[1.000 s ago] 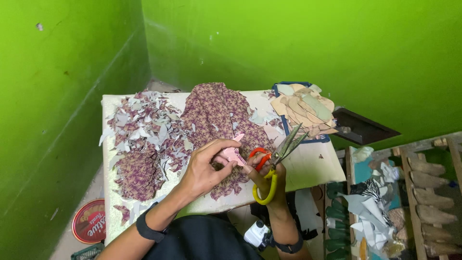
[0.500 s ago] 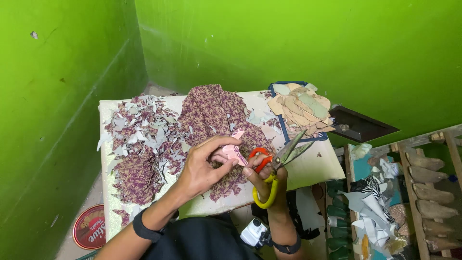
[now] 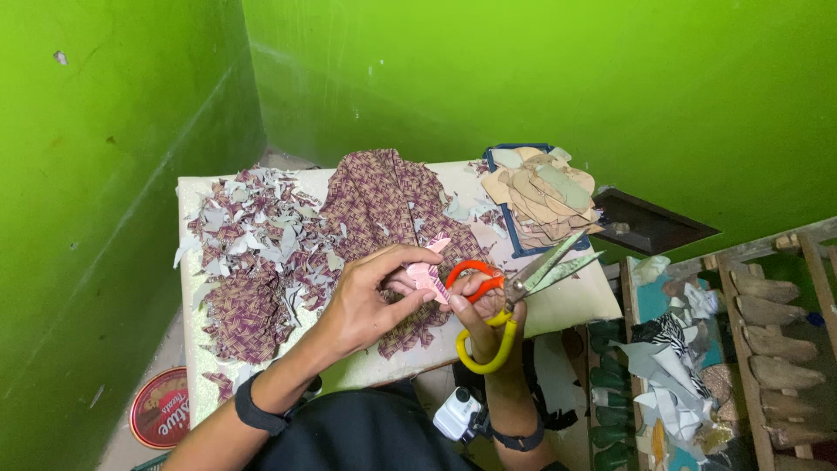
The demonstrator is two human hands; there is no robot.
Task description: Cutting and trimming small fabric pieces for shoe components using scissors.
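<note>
Scissors [image 3: 514, 292] have swung lower, blades parted. Left hand [image 3: 366, 305] fingers pinch the pink piece [image 3: 430, 277] above the table [image 3: 567, 305]; right hand [image 3: 479, 318] grips the handles. Scraps [image 3: 253, 235] piled high, patterned fabric [image 3: 384, 209] remains.

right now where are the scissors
In the head view the scissors are right of centre, gripped in the right hand over the table's front edge, blades open toward the tan cutouts, beside the pink piece.

fabric scraps [image 3: 253, 253] crowd the table's [image 3: 567, 305] left half, patterned cloth [image 3: 384, 205] fills its middle, a stack of cut pieces [image 3: 540, 196] blocks the far right corner; the near right edge lies bare.
</note>
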